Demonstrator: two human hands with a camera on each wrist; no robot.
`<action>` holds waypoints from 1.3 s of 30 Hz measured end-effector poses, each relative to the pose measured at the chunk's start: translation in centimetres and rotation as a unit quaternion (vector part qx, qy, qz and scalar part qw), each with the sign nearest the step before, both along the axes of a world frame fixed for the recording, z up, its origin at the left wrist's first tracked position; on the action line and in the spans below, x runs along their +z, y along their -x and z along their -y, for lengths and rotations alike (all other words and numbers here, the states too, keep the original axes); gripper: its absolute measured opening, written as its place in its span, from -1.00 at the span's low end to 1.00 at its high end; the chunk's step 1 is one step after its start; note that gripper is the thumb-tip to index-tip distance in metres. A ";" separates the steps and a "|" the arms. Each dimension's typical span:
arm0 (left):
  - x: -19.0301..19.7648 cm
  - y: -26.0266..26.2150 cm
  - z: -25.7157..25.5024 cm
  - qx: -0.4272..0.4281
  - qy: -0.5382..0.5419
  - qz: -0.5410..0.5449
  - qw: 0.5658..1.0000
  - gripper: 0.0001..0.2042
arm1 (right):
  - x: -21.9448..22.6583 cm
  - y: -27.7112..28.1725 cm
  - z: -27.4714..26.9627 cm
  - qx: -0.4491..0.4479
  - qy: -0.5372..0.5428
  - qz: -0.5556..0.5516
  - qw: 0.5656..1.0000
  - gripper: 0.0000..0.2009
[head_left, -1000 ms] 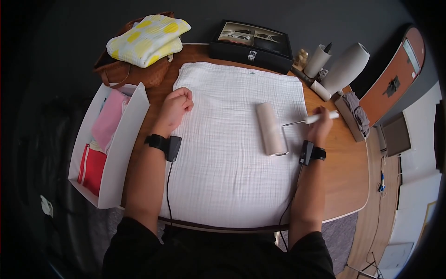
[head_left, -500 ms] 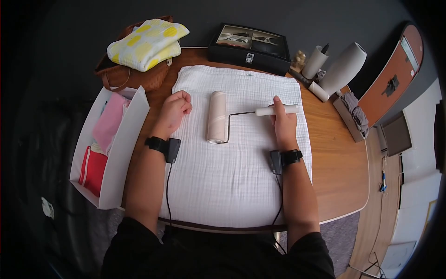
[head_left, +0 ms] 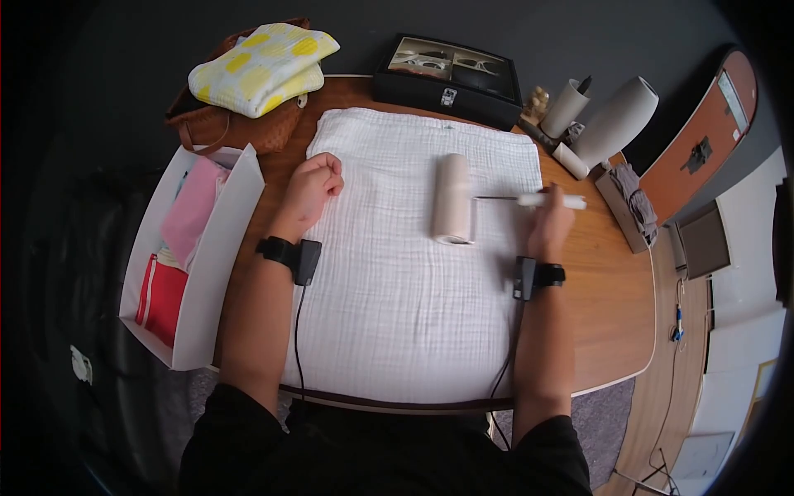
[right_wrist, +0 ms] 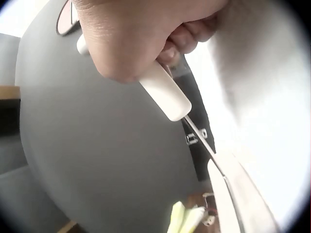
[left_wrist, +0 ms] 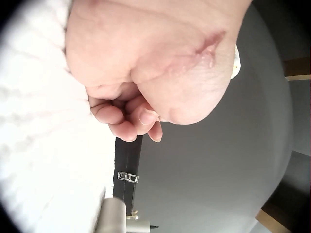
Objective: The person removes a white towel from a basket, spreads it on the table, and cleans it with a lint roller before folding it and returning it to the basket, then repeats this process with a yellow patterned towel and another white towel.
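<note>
A white muslin cloth [head_left: 397,322] lies spread on the wooden table. My right hand [head_left: 552,223] grips the white handle [right_wrist: 167,97] of a lint roller [head_left: 451,198], whose pale cylinder, slightly blurred, is over the upper right part of the cloth. A thin metal rod [right_wrist: 204,141] joins handle and cylinder. At the cloth's left edge rests my left hand [head_left: 313,190], its fingers loosely curled, and the left wrist view shows nothing held in them [left_wrist: 126,121].
Left of the cloth stands a white box [head_left: 219,273] of folded clothes. Behind it, a yellow-dotted cloth [head_left: 256,70] lies on a brown bag [head_left: 269,132]. A black glasses case [head_left: 447,103], a grey-white vase [head_left: 620,124] and a grey box [head_left: 628,215] line the back and right.
The lint roller went left across the cloth with my right hand, then came back toward the right, now a little higher than at first. My left hand has stayed in place.
</note>
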State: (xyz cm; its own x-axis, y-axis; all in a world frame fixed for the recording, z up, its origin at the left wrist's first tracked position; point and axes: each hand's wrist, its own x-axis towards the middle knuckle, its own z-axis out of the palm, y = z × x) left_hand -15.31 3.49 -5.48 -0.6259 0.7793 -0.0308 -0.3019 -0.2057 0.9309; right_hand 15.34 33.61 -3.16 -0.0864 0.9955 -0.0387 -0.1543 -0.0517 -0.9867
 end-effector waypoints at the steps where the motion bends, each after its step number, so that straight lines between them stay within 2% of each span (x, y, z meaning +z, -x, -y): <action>1: -0.1 0.0 0.0 0.001 0.001 0.002 1.000 -0.89 | -0.3 1.0 0.9 0.049 -0.017 0.035 0.998 -0.62; 2: -0.1 0.0 0.0 0.002 0.001 0.003 1.000 -0.89 | -0.5 1.9 1.8 0.098 -0.034 0.070 0.992 -0.59; 4: -0.1 0.0 0.1 0.005 0.001 0.004 1.000 -0.89 | 0.3 2.9 3.6 0.156 -0.007 0.072 0.985 -0.51; 5: 0.0 0.0 0.1 0.005 0.000 0.005 1.000 -0.89 | 0.4 4.2 5.2 0.238 -0.034 0.106 0.965 -0.51; 6: 0.1 -0.1 0.1 0.005 0.000 0.005 1.000 -0.89 | 1.2 4.6 6.2 0.267 -0.027 0.097 0.958 -0.52; 8: 0.3 -0.3 0.1 0.010 0.003 0.003 1.000 -0.89 | 1.6 4.8 6.7 0.260 -0.029 0.078 0.962 -0.52; 11: 0.4 -0.5 0.1 0.008 0.003 -0.001 1.000 -0.89 | 0.1 3.2 3.4 0.196 -0.025 0.049 0.979 -0.54; 14: 0.2 -0.4 0.1 0.007 0.002 -0.012 1.000 -0.89 | 0.7 0.7 1.0 0.089 -0.018 0.022 0.996 -0.58; 17: 0.0 -0.2 0.0 0.008 -0.002 -0.009 1.000 -0.88 | -0.3 -0.8 -1.4 0.070 -0.008 0.011 0.997 -0.58; 21: -0.8 -0.1 -0.5 0.018 0.011 -0.050 0.999 -0.86 | 0.5 1.8 2.3 0.111 -0.061 0.090 0.988 -0.53; 24: 0.5 -1.6 -1.0 0.049 0.039 -0.122 0.991 -0.89 | 1.2 4.4 6.3 0.189 -0.042 0.119 0.974 -0.52; 26: 1.7 -3.4 -1.8 0.102 0.054 -0.320 0.940 -0.89 | 0.3 5.8 7.4 0.242 -0.042 0.088 0.965 -0.52; 27: 3.1 -4.6 -1.5 0.071 0.101 -0.357 0.926 -0.82 | 0.5 6.2 8.0 0.250 -0.041 0.085 0.964 -0.53; 28: 4.6 -6.0 -1.9 0.094 0.065 -0.537 0.836 -0.76 | 0.5 6.3 8.1 0.257 -0.052 0.074 0.962 -0.54; 29: 5.8 -7.4 -2.3 0.067 0.041 -0.602 0.795 -0.65 | 0.4 6.3 8.2 0.264 -0.063 0.062 0.961 -0.55; 30: 6.4 -9.0 -2.7 0.051 0.045 -0.634 0.771 -0.54 | 0.4 6.4 8.3 0.271 -0.075 0.051 0.958 -0.55; 32: 6.0 -11.8 -3.2 0.031 0.134 -0.659 0.739 -0.43 | 1.1 5.8 8.2 0.277 -0.058 0.063 0.957 -0.58; 35: 3.5 -11.4 -3.3 0.048 0.202 -0.729 0.652 -0.39 | 0.4 5.1 7.6 0.315 -0.051 0.065 0.946 -0.64; 38: 2.4 -9.5 -2.8 0.051 0.237 -0.702 0.670 -0.42 | 0.3 4.8 7.9 0.360 -0.062 0.071 0.928 -0.65; 39: 2.7 -9.2 -2.5 0.053 0.240 -0.687 0.684 -0.53 | 0.4 4.8 8.1 0.375 -0.067 0.076 0.921 -0.64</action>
